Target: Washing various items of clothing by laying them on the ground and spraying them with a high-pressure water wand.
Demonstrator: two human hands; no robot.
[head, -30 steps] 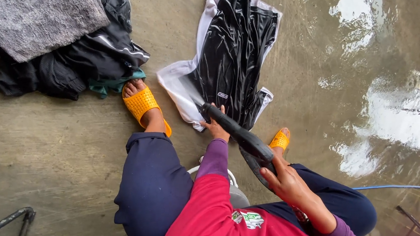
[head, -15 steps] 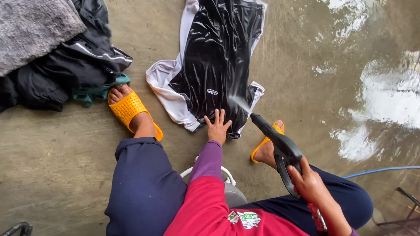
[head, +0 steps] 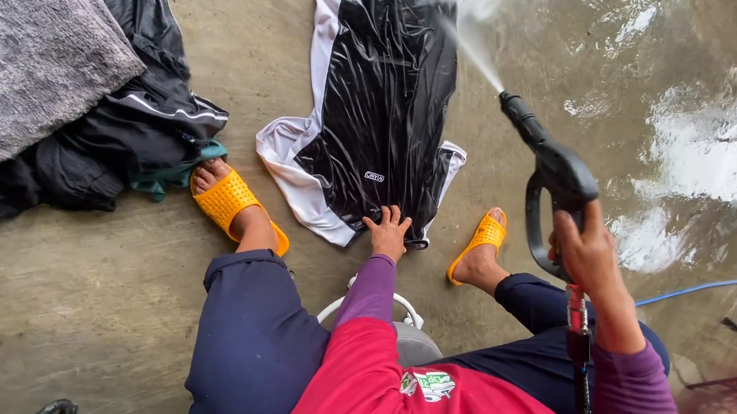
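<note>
Fingers (head: 590, 228) of the right hand (head: 592, 256) are clenched round the grip of a black spray gun (head: 557, 176), which half a second ago pointed low at the hem and now is lifted, its nozzle aimed up and left. A thin white jet leaves the tip and breaks into mist on the upper right of the shirt (head: 378, 102); the spray has moved from the bottom of the cloth to its top, so the washing looks to be working its way along the garment. Spread flat, the left hand (head: 387, 232) presses down on the hem, grasping nothing, as it did before

Laid out on wet concrete (head: 88, 278) just ahead of the knees, the shirt is glossy black with white side panels, slick and clinging. Left of it lies a heap of dark clothes (head: 122, 138) under a coarse grey mat (head: 21, 67). Orange perforated sandals (head: 230, 204) look rubbery. A blue hose (head: 711, 288) trails right
</note>
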